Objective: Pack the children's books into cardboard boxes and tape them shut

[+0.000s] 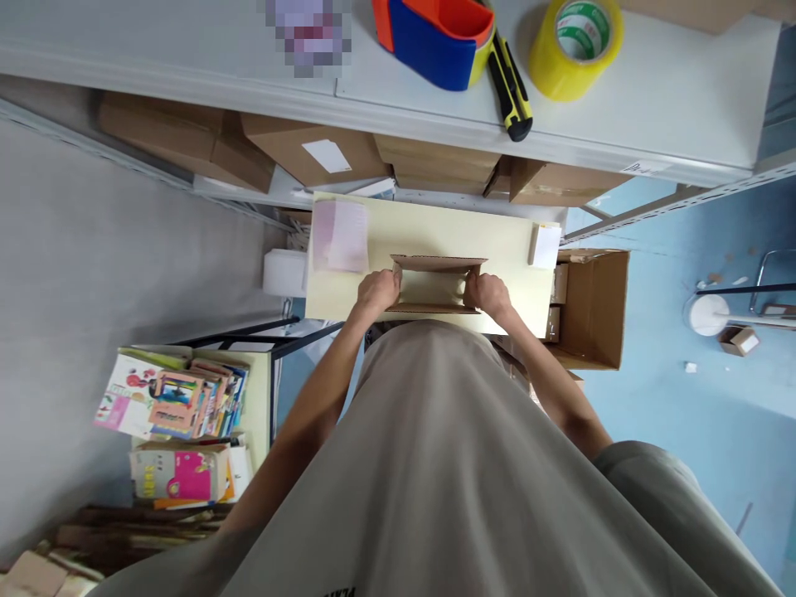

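A small open cardboard box (435, 267) sits on a pale yellow table (435, 228) right in front of my body. My left hand (376, 293) grips the box's left side and my right hand (488, 294) grips its right side. The box's top flaps stand open and a pale item lies inside. On the table's left part lies a pinkish stack of paper (340, 235), and a small white pad (546, 245) lies at its right edge.
A grey shelf (652, 108) above holds a blue and orange tape dispenser (435, 37), a yellow-black utility knife (511, 87) and a yellow tape roll (575, 46). Cardboard boxes (317, 149) sit beneath it. An open carton (590, 307) stands right; books (180, 398) lie left.
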Demonstrator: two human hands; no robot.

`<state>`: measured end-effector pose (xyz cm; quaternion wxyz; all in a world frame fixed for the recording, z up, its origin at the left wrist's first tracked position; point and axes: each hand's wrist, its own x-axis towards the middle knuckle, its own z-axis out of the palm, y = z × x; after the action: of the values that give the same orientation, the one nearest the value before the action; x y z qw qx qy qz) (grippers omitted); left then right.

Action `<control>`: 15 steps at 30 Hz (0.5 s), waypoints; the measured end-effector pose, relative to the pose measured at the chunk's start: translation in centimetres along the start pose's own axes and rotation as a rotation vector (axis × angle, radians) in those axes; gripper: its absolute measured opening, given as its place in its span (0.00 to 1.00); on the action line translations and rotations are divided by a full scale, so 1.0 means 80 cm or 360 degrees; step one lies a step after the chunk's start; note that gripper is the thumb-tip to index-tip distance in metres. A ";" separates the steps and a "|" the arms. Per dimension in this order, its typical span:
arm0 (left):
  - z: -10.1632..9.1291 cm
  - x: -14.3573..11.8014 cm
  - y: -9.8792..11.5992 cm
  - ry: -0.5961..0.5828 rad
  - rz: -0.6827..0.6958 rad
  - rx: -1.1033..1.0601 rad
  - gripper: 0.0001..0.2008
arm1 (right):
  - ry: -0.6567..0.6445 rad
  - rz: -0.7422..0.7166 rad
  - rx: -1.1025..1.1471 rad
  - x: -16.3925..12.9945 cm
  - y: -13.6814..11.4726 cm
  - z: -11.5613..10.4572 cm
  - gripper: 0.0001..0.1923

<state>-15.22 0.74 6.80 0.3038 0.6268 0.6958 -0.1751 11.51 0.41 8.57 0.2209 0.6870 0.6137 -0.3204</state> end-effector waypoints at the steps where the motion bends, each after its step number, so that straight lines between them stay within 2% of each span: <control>1: 0.001 -0.001 -0.001 0.0020 -0.0010 -0.0014 0.27 | 0.0011 0.0011 0.0004 -0.001 0.000 0.000 0.33; 3: 0.002 -0.004 -0.004 0.0030 0.0010 -0.0061 0.30 | -0.0018 0.0016 0.0016 -0.006 0.004 -0.001 0.32; 6: 0.002 -0.005 -0.011 -0.0042 0.0085 -0.0142 0.33 | -0.0243 -0.0180 0.0065 -0.016 0.014 -0.004 0.31; 8: 0.003 -0.004 -0.015 -0.0066 0.0126 -0.0161 0.31 | -0.0321 -0.0270 0.0068 -0.020 0.018 -0.003 0.28; 12: 0.006 -0.003 -0.015 0.0014 0.0099 -0.0081 0.23 | -0.0103 -0.0184 -0.0006 -0.020 0.014 0.006 0.22; 15: 0.006 -0.007 -0.021 -0.0059 0.0132 -0.0235 0.23 | -0.0096 -0.0157 0.0057 -0.020 0.015 0.008 0.24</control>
<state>-16.79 -0.23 6.55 0.3691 0.6275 0.6746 -0.1221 12.52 -1.34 9.18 0.2108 0.6498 0.6341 -0.3623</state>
